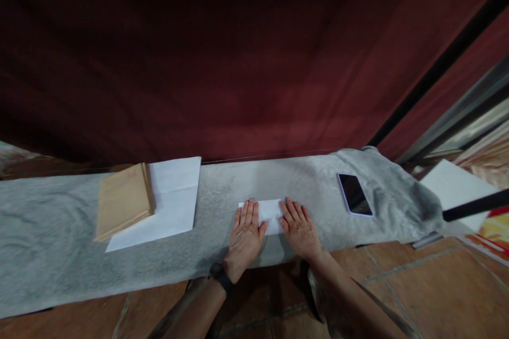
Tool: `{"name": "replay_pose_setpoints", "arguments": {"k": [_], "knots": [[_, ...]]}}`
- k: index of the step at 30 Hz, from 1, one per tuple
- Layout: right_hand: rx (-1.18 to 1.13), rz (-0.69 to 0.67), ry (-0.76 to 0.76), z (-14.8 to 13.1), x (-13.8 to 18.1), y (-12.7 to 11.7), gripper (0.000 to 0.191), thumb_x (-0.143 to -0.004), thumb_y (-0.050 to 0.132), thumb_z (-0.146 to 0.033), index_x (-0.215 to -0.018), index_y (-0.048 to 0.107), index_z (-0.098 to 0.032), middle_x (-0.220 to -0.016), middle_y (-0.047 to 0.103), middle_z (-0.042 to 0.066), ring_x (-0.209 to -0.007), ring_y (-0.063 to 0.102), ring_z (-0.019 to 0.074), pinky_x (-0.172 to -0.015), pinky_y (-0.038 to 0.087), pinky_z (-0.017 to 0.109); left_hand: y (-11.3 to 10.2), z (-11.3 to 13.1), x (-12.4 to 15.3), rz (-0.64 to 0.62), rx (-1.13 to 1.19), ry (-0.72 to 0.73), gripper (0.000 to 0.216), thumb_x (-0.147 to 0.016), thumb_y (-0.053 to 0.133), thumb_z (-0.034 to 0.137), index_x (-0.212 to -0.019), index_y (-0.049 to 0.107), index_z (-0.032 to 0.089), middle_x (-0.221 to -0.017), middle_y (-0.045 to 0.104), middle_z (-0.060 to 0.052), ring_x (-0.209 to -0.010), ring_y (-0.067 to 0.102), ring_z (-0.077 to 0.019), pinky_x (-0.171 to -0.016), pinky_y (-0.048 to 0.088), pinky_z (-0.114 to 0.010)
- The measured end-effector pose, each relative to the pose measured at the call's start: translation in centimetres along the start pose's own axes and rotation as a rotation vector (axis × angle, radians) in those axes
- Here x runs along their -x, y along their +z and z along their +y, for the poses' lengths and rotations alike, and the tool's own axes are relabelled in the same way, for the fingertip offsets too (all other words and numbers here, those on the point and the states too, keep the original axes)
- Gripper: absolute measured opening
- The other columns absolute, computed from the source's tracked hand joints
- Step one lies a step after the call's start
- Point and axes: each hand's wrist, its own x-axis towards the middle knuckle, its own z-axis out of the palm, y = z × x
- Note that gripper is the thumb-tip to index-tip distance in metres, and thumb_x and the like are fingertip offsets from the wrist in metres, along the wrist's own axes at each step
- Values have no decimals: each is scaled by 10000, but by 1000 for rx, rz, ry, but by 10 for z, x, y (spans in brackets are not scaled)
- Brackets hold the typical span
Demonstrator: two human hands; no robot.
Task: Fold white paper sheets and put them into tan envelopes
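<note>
A small white piece of paper, seemingly folded, lies flat on the grey cloth in front of me. My left hand rests palm down over its left part, fingers stretched out and pointing away from me. On the right side, my right hand lies palm down with fingers extended, its fingertips at the paper's right edge. Both thumbs point inward over the paper. The paper's left portion is partly hidden under my left hand. A dark band is around my left wrist.
To the left, a stack of brown envelopes overlaps a larger creased white sheet. A phone with a lilac edge lies at the right. The grey cloth covers a long narrow surface before a dark red curtain. Black bars stand at right.
</note>
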Motion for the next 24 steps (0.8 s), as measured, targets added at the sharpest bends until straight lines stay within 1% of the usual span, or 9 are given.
{"name": "replay_pose_setpoints", "arguments": {"k": [2, 4, 7, 11, 14, 17, 20, 24], "knots": [[-15, -16, 19, 1, -1, -1, 503, -1051, 343, -357, -1523, 436, -207, -1569, 430, 97, -1430, 430, 284, -1171, 316, 501, 0, 1, 0, 6, 1, -2, 630, -1032, 313, 451, -1539, 344, 79, -1588, 376, -184, -1498, 319, -270, -1223, 285, -495], [-38, -20, 26, -1, -3, -3, 516, -1055, 324, -354, -1522, 429, -163, -1577, 414, 114, -1441, 415, 274, -1176, 318, 490, -1, 1, 0, 10, -2, -4, 646, -1030, 311, 476, -1536, 351, 77, -1586, 382, -185, -1496, 325, -273, -1222, 283, -490], [-85, -3, -21, -8, -6, -5, 537, -1058, 308, -350, -1536, 391, -119, -1588, 394, 125, -1461, 384, 257, -1187, 316, 471, -3, 2, 0, 2, -7, -2, 652, -1023, 325, 484, -1529, 363, 73, -1587, 381, -186, -1500, 315, -274, -1226, 273, -483], [-140, 1, -141, -21, -7, -4, 536, -1062, 325, -369, -1546, 375, -142, -1578, 419, 105, -1466, 377, 231, -1203, 306, 447, -4, 2, 0, -20, -20, 12, 618, -1011, 371, 414, -1532, 363, 83, -1598, 361, -183, -1510, 289, -277, -1232, 259, -493], [-135, 1, -151, -26, -5, -2, 532, -1064, 342, -398, -1530, 406, -150, -1562, 444, 103, -1456, 393, 228, -1211, 292, 447, -6, 2, 0, -27, -33, 20, 606, -1001, 396, 381, -1529, 371, 86, -1600, 360, -182, -1510, 288, -280, -1236, 247, -489], [-102, 13, -136, -23, -3, 1, 533, -1065, 342, -399, -1532, 402, -149, -1556, 452, 106, -1447, 406, 232, -1211, 287, 452, -7, 2, 0, -18, -37, 20, 598, -1007, 382, 400, -1522, 384, 94, -1594, 372, -178, -1504, 304, -277, -1228, 263, -488], [-75, 30, -121, -17, -3, 2, 548, -1065, 342, -412, -1540, 387, -143, -1549, 459, 112, -1431, 430, 244, -1202, 295, 448, -9, 2, 0, -9, -25, 18, 614, -1017, 355, 454, -1518, 391, 101, -1594, 374, -175, -1501, 311, -276, -1222, 276, -492], [-56, 43, -113, -10, -2, 2, 545, -1064, 345, -407, -1538, 394, -142, -1556, 448, 110, -1418, 447, 259, -1195, 294, 446, -11, 3, 0, -31, -12, 11, 648, -1018, 350, 495, -1510, 399, 75, -1597, 358, -194, -1503, 306, -285, -1229, 265, -483]]}}
